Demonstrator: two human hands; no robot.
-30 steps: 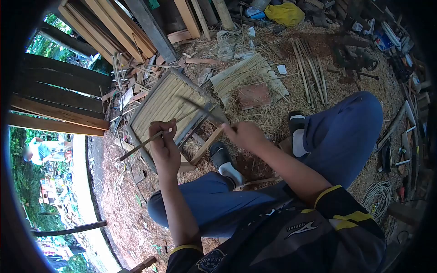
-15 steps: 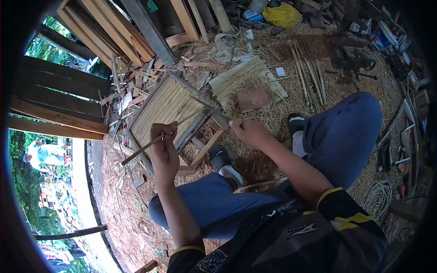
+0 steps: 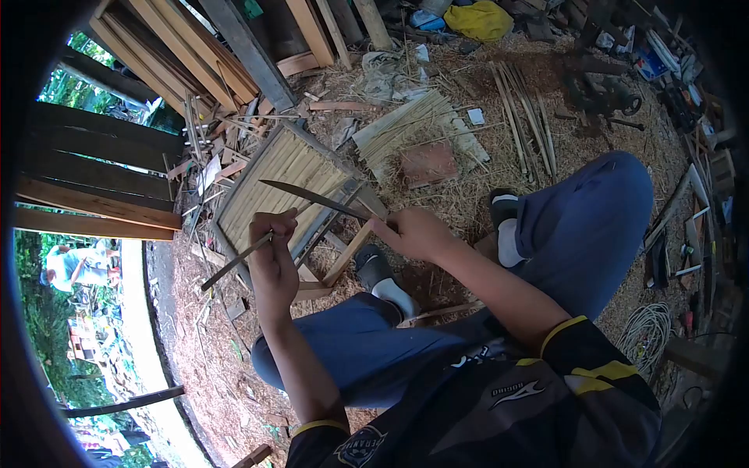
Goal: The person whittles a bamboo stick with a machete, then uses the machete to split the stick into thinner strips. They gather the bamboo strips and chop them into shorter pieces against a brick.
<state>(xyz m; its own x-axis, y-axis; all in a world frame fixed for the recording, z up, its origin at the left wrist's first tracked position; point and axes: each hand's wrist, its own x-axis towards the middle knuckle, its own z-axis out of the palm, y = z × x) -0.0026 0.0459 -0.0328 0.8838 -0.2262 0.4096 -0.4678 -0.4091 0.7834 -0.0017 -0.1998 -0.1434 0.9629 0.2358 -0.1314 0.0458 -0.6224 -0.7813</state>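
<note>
In my left hand (image 3: 273, 248), the fingers are closed around a thin bamboo strip (image 3: 232, 265). The strip slants from lower left, through the grip, up toward the right. My right hand (image 3: 420, 234) is wrapped around the handle of a knife, hiding most of that handle. Its long, pointed blade (image 3: 312, 196) reaches left, overlapping the far part of the strip in this view. Beneath both hands is a wooden frame (image 3: 355, 249) with a panel of bamboo slats (image 3: 285, 168) set in it, tilted toward my legs.
Shavings cover the ground around my shoes (image 3: 373, 267). Beyond the frame lie a slatted mat (image 3: 406, 129), a reddish block (image 3: 427, 164) and long bamboo strips (image 3: 521, 117). Planks (image 3: 179, 54) lean at upper left. Coiled cord (image 3: 646, 335) lies at right; another person (image 3: 76, 265) is outside.
The knife blade has turned into plain sight, now pointing left above the slatted panel. My right hand has moved slightly left and rotated; my left hand still grips the strip.
</note>
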